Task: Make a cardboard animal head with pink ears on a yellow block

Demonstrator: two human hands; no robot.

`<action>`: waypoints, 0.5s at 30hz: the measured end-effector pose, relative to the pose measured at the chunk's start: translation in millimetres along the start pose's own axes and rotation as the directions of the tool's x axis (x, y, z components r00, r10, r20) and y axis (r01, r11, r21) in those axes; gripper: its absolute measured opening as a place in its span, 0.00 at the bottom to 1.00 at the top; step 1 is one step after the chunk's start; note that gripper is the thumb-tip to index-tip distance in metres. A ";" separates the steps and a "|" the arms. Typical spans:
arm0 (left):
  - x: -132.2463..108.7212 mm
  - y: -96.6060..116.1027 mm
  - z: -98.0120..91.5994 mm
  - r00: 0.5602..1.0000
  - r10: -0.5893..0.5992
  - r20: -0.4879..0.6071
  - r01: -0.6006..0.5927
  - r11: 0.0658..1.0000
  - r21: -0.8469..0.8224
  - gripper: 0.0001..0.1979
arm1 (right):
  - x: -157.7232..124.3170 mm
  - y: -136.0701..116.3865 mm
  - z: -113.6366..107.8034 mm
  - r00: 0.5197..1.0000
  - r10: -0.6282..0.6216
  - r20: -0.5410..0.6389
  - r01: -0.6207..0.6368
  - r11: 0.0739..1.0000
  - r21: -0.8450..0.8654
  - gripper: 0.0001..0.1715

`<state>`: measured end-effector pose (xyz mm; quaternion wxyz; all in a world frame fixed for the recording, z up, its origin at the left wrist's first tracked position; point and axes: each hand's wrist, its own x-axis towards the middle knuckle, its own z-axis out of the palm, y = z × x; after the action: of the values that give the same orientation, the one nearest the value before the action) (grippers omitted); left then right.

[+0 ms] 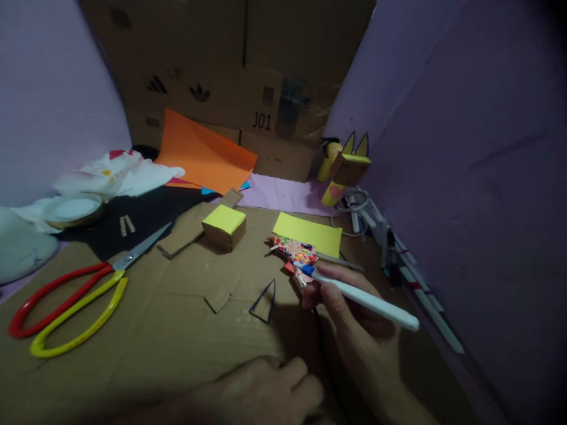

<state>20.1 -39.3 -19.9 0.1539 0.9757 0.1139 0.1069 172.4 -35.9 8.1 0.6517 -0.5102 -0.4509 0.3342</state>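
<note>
My right hand [361, 333] pinches a white pen [372, 304] over the cardboard [155, 336]; my left hand [270, 391] curls, maybe holding something, I can't tell. The triangle's [264, 305] dark edges look done; it lies loose.

My little craft corner, looks like somebody's home
I've got purple walls [443, 147] on both sides and a big cardboard panel [199, 59] with sports logos and "J01" printed on it at the back, so more homey than proper workshop. Craft stuff everywhere: red-and-yellow scissors [116, 270], an orange sheet [206, 150], yellow paper [308, 227], a pointy-eared cardboard figure [352, 170], plus the white pen [370, 301] I'm holding. Can't tell which room, though.
</note>
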 end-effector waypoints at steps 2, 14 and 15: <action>3.8 1.8 5.5 0.999 0.008 0.039 -0.012 0.994 0.113 0.07 | -0.2 -2.5 -1.3 1.000 -0.009 -0.003 0.009 1.000 -0.013 0.08; -41.9 -60.5 -75.1 0.520 -0.842 -0.142 0.853 0.519 0.047 0.08 | 0.4 -6.3 1.8 0.998 0.044 -0.036 -0.042 0.998 0.047 0.09; -45.3 -64.9 -79.1 0.464 -0.881 -0.094 0.886 0.462 0.041 0.09 | 0.4 -6.1 1.5 0.998 0.053 -0.031 -0.051 0.997 0.057 0.09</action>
<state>-54.5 31.1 24.7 0.1423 0.7782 0.6106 0.0360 171.0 -36.6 14.2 0.6642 -0.5085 -0.4172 0.3552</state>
